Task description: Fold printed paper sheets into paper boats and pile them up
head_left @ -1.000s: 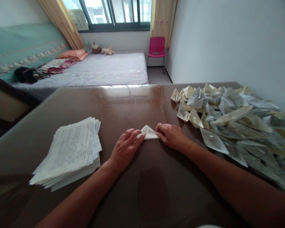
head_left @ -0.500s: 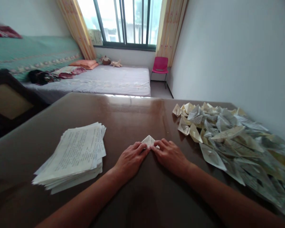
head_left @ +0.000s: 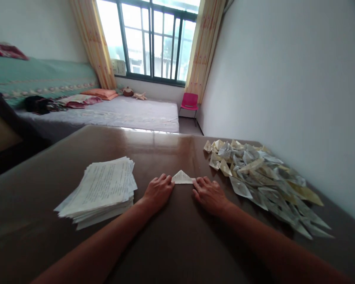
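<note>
A small sheet of printed paper (head_left: 182, 178), folded to a triangle with a straight strip along its near edge, lies flat on the brown table. My left hand (head_left: 159, 192) has its curled fingers pressed on the paper's left end. At the right end, the bent fingers of my right hand (head_left: 210, 193) hold the strip down. Between the two hands the paper's middle and peak show uncovered.
To the left is a thick stack of printed sheets (head_left: 100, 189). A heap of folded paper boats (head_left: 254, 165) spreads over the right side of the table (head_left: 154, 150). Beyond the far edge are a bed (head_left: 142, 114), a pink chair (head_left: 189, 101) and a window.
Both hands have slid apart from the paper's middle to its two ends, baring the strip. The camera has tilted up, so more of the window shows.
</note>
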Demonstrator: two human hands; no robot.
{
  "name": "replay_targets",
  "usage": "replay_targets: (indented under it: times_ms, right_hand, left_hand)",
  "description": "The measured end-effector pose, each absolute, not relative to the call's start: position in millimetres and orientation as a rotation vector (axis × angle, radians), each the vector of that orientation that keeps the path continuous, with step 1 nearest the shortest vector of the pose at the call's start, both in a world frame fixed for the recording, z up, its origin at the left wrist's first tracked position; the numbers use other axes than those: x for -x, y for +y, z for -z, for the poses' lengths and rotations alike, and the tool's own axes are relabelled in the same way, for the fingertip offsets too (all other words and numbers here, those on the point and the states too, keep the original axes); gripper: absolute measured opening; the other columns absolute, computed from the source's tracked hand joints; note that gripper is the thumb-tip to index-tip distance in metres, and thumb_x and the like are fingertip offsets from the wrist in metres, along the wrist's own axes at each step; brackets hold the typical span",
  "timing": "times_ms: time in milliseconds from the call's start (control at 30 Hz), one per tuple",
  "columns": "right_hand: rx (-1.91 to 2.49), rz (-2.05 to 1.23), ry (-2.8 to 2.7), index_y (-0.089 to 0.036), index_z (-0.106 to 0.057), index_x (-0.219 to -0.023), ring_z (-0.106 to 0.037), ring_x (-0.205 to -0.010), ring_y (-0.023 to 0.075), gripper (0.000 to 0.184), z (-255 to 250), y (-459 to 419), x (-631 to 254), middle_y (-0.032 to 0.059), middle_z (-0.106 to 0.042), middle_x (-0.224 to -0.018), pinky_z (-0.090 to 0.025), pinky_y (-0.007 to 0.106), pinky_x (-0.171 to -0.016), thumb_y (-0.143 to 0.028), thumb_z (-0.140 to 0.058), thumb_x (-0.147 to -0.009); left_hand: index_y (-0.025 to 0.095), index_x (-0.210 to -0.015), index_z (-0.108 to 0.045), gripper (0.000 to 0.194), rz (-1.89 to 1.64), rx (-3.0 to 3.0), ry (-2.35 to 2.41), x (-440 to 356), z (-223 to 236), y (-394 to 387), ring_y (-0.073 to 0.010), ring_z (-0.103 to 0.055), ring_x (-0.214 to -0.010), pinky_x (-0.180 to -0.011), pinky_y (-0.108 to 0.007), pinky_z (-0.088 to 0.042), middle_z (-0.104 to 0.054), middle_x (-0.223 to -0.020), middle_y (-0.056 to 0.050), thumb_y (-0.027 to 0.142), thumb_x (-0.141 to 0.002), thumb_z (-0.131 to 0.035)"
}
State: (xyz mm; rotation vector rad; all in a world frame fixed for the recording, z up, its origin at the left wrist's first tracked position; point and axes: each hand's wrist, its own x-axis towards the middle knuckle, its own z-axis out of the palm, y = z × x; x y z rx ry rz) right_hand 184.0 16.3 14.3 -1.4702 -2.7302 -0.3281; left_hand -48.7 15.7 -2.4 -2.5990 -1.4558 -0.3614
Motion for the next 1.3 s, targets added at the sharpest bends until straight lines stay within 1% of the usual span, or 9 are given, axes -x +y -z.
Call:
replay_targets:
  times_ms: [167,300,400,567,667,800,900,1067,1300]
  right_hand:
    - [1.508,0.037,-2.531,-0.017,-0.063,-0.104,-0.052,-0.105,0.0231,0.03,-9,30,-182,0.0117,-0.061,-0.105,-0.043,0.033,-0.08,-0.028,-0.036,-0.097]
    - [1.51,-0.093,-2.38,-0.021,-0.061,-0.115,-0.054,-0.106,0.0192,0.032,0,47,-188,0.0086,-0.059,-0.115,-0.042,0.028,-0.083,-0.04,-0.046,-0.094]
    - [1.501,-0.204,-2.294,-0.024,-0.065,-0.108,-0.055,-0.106,0.0185,0.028,9,54,-192,0.0058,-0.061,-0.114,-0.042,0.026,-0.081,-0.041,-0.052,-0.09]
    - [1.475,-0.409,-2.21,-0.021,-0.068,-0.096,-0.061,-0.083,0.0165,0.026,16,63,-199,0.0041,-0.069,-0.095,-0.04,0.024,-0.066,-0.041,-0.055,-0.087]
    - [1.373,-0.539,-2.252,-0.019,-0.07,-0.088,-0.059,-0.071,0.0136,0.026,15,65,-203,0.0011,-0.07,-0.081,-0.036,0.021,-0.059,-0.041,-0.059,-0.083]
    - [1.225,-0.698,-2.333,-0.014,-0.071,-0.073,-0.053,-0.058,0.0101,0.031,15,65,-206,-0.0012,-0.062,-0.061,-0.031,0.02,-0.051,-0.041,-0.059,-0.081]
    - [1.177,-0.753,-2.348,-0.012,-0.071,-0.07,-0.049,-0.054,0.0088,0.035,16,67,-206,-0.0018,-0.059,-0.056,-0.029,0.019,-0.05,-0.041,-0.056,-0.082]
    - [1.169,-0.759,-2.364,-0.012,-0.072,-0.072,-0.048,-0.053,0.0087,0.037,16,73,-207,-0.0007,-0.06,-0.057,-0.028,0.02,-0.05,-0.042,-0.053,-0.084]
    - [1.139,-0.733,-2.404,-0.013,-0.07,-0.067,-0.047,-0.052,0.0096,0.036,15,76,-206,-0.0001,-0.059,-0.056,-0.028,0.021,-0.05,-0.04,-0.053,-0.085]
  left_hand:
    - [0.019,-0.106,-0.065,0.025,0.359,2.624,-1.361,51,2,14,-0.0209,-0.052,-0.101,-0.085,-0.034,-0.048,-0.061,-0.102,-0.009,0.013,-0.09,-0.046]
    - [0.017,-0.111,-0.064,0.031,0.326,2.642,-1.335,49,3,14,-0.0208,-0.051,-0.106,-0.093,-0.035,-0.047,-0.061,-0.108,-0.009,0.008,-0.09,-0.043]
    - [0.017,-0.112,-0.064,0.032,0.27,2.649,-1.357,46,2,15,-0.0216,-0.053,-0.103,-0.092,-0.035,-0.048,-0.061,-0.109,-0.011,0.008,-0.089,-0.043]
    - [0.017,-0.096,-0.068,0.018,0.199,2.645,-1.41,28,-9,15,-0.0224,-0.057,-0.094,-0.083,-0.034,-0.05,-0.064,-0.098,-0.01,0.015,-0.087,-0.051]
    - [0.018,-0.1,-0.066,0.018,0.262,2.606,-1.433,9,-9,11,-0.0219,-0.057,-0.1,-0.086,-0.034,-0.049,-0.064,-0.105,-0.009,0.021,-0.089,-0.053]
    - [0.021,-0.101,-0.065,0.017,0.344,2.595,-1.392,-9,1,1,-0.0194,-0.058,-0.098,-0.085,-0.031,-0.049,-0.065,-0.105,-0.006,0.028,-0.091,-0.053]
    - [0.021,-0.101,-0.065,0.019,0.401,2.585,-1.346,-10,9,-1,-0.0192,-0.059,-0.099,-0.083,-0.03,-0.05,-0.066,-0.104,-0.006,0.032,-0.093,-0.052]
    - [0.023,-0.104,-0.065,0.021,0.476,2.579,-1.285,0,16,7,-0.0175,-0.061,-0.093,-0.081,-0.029,-0.05,-0.068,-0.098,-0.004,0.034,-0.094,-0.05]
    - [0.028,-0.109,-0.065,0.024,0.527,2.606,-1.228,8,16,9,-0.0169,-0.06,-0.095,-0.079,-0.027,-0.05,-0.068,-0.104,-0.001,0.034,-0.095,-0.047]
